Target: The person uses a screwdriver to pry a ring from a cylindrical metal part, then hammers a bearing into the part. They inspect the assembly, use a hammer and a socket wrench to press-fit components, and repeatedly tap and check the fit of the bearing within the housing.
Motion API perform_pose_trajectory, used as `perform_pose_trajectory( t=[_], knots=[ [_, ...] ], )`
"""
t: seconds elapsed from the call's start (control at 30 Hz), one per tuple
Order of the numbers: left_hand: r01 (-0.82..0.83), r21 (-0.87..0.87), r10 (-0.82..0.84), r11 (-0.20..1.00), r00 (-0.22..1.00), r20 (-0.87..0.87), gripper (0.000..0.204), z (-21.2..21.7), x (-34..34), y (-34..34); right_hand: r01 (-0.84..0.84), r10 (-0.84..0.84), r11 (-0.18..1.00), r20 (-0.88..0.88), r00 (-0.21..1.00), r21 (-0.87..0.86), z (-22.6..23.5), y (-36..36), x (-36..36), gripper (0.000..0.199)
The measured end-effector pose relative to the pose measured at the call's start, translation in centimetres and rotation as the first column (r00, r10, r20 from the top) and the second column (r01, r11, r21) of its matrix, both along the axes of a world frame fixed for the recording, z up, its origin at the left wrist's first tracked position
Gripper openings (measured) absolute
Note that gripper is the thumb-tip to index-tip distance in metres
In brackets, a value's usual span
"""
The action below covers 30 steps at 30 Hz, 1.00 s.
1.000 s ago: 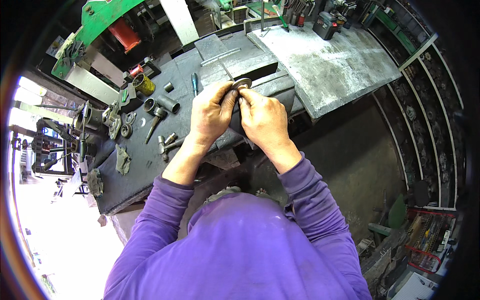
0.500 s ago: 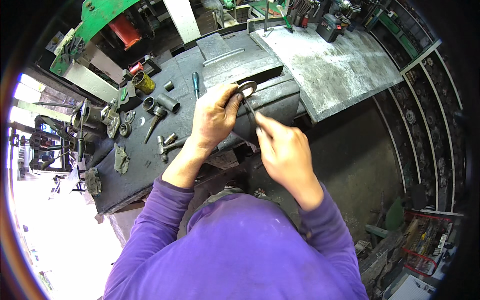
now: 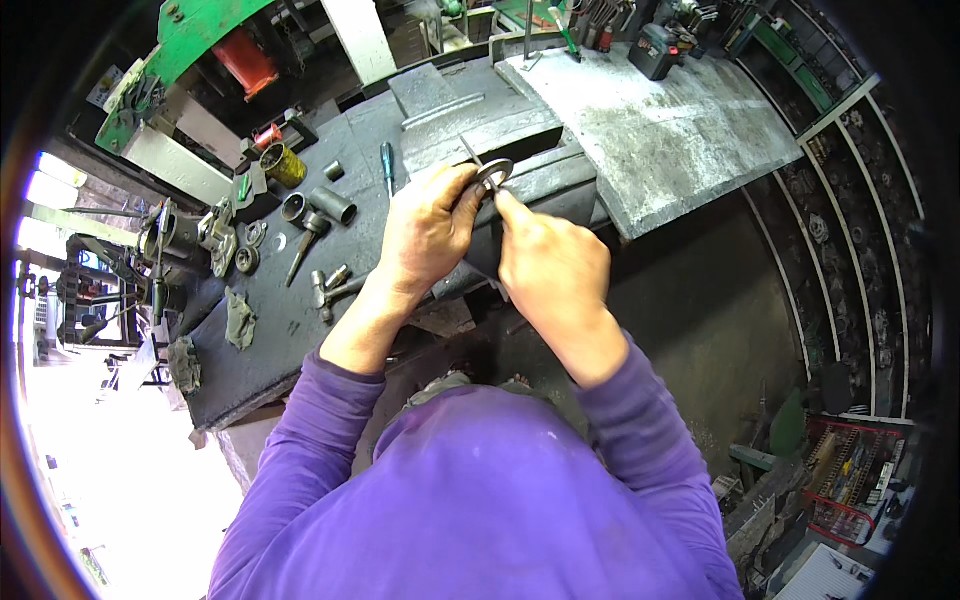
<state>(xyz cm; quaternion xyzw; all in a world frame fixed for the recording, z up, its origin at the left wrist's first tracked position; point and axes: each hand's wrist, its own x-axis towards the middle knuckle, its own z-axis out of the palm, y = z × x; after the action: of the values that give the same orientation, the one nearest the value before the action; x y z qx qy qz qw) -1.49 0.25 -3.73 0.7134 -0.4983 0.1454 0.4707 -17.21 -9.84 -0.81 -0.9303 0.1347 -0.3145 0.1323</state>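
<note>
Head: left hand [image 3: 428,228] grips ring [image 3: 508,168]; black box label [image 3: 653,50] illegible.

Dark worktop [image 3: 260,372] at left and centre; pale, scuffed slab [image 3: 680,145] at its right. Behind, white post [image 3: 357,42] and green metal frame [image 3: 188,38]. Dim grey-brown floor [image 3: 690,320]. Far right, tiered shelves [image 3: 868,300], pale-edged, crowded. Glaring white light [image 3: 130,470], lower left.

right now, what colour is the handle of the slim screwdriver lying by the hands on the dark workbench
The screwdriver handle is teal-blue, showing best in the head view.
</note>
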Motion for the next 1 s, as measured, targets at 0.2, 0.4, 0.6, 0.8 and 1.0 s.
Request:
perform_pose_trajectory(
  t=[0.2,0.4,0.6,0.8,1.0],
  knots=[
    [-0.004,0.004,0.004,1.000,1.000,0.001,0.018,0.6,-0.4,0.0,0.048,-0.050,0.999,-0.301,0.952,-0.016,0.3,0.9,-1.5,0.038],
    [0.016,0.069,-0.016,0.998,1.000,-0.009,0.019,1.2,-0.3,0.0,0.036,-0.041,0.987,-0.032,0.999,-0.156,-0.7,0.0,0.1,0.038],
    [0.027,0.066,-0.029,0.997,0.999,0.029,0.017,1.5,-0.3,-0.4,0.044,-0.074,0.989,-0.211,0.975,-0.143,0.2,0.1,-1.2,0.038],
    [0.020,0.106,-0.020,0.994,1.000,-0.003,0.018,1.7,-0.2,-0.5,-0.001,0.005,0.999,-0.092,0.996,0.040,-0.5,-0.7,-1.3,0.034],
    [0.032,0.151,-0.030,0.988,0.999,-0.014,0.018,1.8,-0.1,-0.5,0.043,-0.047,0.973,-0.012,0.999,-0.228,-0.1,-1.0,0.9,0.033]
  ],
)
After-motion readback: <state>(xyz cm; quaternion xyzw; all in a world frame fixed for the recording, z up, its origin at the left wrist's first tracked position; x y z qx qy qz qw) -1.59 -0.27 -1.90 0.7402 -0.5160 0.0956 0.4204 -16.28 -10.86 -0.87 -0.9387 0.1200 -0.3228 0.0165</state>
